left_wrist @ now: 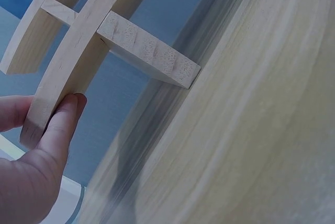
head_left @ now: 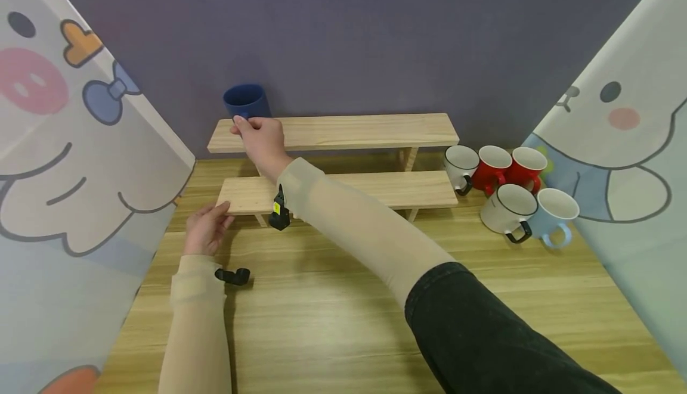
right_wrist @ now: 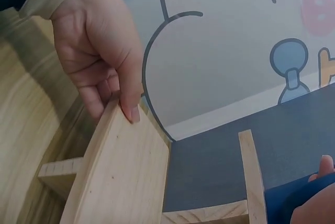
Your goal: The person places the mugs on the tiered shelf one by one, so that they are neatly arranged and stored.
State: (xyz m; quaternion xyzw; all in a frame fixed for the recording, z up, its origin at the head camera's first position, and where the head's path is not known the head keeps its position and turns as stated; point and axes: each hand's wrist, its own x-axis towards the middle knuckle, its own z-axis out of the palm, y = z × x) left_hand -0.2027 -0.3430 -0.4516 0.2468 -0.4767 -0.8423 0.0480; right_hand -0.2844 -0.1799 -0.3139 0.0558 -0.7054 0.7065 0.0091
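A dark blue mug (head_left: 248, 101) is at the left end of the upper board (head_left: 365, 132) of a two-tier wooden shelf, its opening upward. My right hand (head_left: 263, 140) pinches the mug's handle from the front; whether the base sits fully on the board is hard to see. At the left end of the lower board (head_left: 386, 188), my left hand (head_left: 206, 230) grips the edge. In the left wrist view, the thumb and fingers of that hand (left_wrist: 31, 182) lie on opposite faces of the board. The mug (right_wrist: 288, 195) is partly cut off in the right wrist view.
Several mugs stand right of the shelf: a white one (head_left: 458, 164), two red ones (head_left: 487, 173) (head_left: 520, 173), a larger white one (head_left: 504, 212) and a light blue one (head_left: 555, 209). Cartoon-printed panels (head_left: 644, 161) flank the wooden table (head_left: 322, 322); a grey wall (head_left: 365, 42) stands behind.
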